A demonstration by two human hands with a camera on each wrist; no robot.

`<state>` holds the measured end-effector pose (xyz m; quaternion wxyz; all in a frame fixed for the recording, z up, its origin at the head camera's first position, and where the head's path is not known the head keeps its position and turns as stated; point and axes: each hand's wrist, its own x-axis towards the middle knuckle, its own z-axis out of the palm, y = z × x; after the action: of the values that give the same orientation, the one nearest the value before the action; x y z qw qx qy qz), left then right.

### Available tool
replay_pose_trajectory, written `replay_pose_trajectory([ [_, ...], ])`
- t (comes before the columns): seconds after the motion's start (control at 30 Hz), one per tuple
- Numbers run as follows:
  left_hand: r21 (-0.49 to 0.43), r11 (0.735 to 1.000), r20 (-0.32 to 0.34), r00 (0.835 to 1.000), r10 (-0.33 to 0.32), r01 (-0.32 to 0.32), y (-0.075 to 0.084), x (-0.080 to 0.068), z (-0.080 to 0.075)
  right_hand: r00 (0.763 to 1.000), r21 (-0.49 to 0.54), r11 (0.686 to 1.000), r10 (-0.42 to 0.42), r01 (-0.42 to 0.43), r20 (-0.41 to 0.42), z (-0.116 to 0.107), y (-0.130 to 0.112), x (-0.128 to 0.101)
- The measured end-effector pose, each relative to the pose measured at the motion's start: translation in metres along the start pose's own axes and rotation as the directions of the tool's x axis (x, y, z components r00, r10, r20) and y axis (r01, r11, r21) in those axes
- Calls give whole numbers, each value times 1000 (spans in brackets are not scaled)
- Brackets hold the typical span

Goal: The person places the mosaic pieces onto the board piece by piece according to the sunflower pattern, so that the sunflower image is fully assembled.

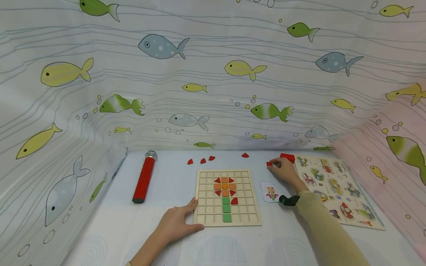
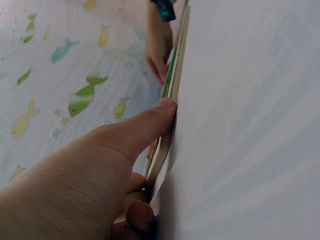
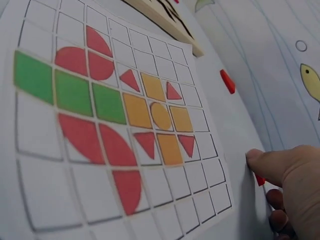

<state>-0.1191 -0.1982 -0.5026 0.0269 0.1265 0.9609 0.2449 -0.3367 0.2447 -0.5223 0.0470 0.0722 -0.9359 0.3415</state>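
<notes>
A wooden grid board [image 1: 246, 212] lies in the middle of the table, with a flower of orange, red and green tiles [image 1: 225, 195] set into it. My left hand [image 1: 187, 219] rests flat at its near left corner, with the thumb [image 2: 159, 114] pressed against the board's edge [image 2: 176, 75]. Reaching to the far right, my right hand [image 1: 275, 167] pinches a small red piece [image 1: 268, 164] on the table, and that red piece [image 3: 259, 179] peeks out behind the thumb [image 3: 263, 161]. A pattern card [image 1: 271, 192] showing the same flower lies right of the board, and this pattern card [image 3: 45, 165] fills the right wrist view.
Several loose red pieces [image 1: 203, 160] lie beyond the board, another [image 1: 245, 155] further right. A red block [image 1: 288, 157] and an animal peg puzzle [image 1: 337, 189] sit at the right. A red glitter tube [image 1: 144, 178] lies at the left. Fish-print cloth walls [image 1: 213, 74] enclose the table.
</notes>
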Motion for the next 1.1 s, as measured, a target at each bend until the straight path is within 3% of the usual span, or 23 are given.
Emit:
replay_pose_trajectory([
  [0.6, 5, 1000, 9, 1000, 3, -3, 1, 1, 0, 998, -18, 999, -52, 51, -45, 1, 2, -2],
  [0.83, 3, 1000, 11, 1000, -1, 1, 2, -1, -1, 997, 24, 998, -61, 62, -54, -3, -12, -13],
  [1.1, 4, 1000, 11, 1000, -6, 6, 3, -1, -2, 977, 58, 980, -186, 193, -103, 0, -45, -37],
])
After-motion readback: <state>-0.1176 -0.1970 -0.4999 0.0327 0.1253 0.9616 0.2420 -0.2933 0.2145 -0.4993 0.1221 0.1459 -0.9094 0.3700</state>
